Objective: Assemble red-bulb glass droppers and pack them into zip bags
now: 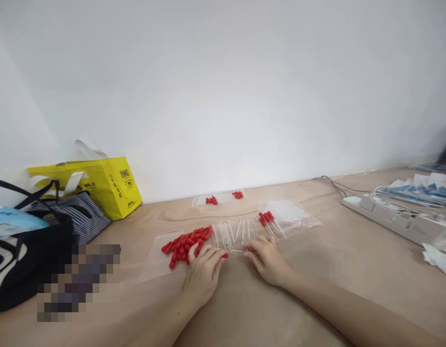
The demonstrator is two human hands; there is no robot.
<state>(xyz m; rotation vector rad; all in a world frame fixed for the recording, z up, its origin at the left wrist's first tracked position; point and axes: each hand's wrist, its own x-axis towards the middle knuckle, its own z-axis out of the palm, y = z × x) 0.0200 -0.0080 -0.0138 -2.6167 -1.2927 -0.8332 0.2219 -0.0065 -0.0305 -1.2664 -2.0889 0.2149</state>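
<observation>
My left hand (205, 271) is closed at the thumb and fingers, pinching a red rubber bulb (225, 256). My right hand (268, 259) pinches a thin clear dropper tube (237, 251), whose end points left at the bulb, with a small gap between the two. Beyond my left hand lies a heap of red rubber bulbs (185, 245). A row of clear tubes (232, 232) lies side by side just past my fingertips. Several droppers with red bulbs fitted (267, 218) lie beyond my right hand.
Clear zip bags (150, 258) lie under the heap and at back right (298, 214). Another bag (199, 200) with red-topped pieces is near the wall. A yellow bag (114, 188) and a black bag (45, 260) stand left; a power strip (396, 221) with cables lies right.
</observation>
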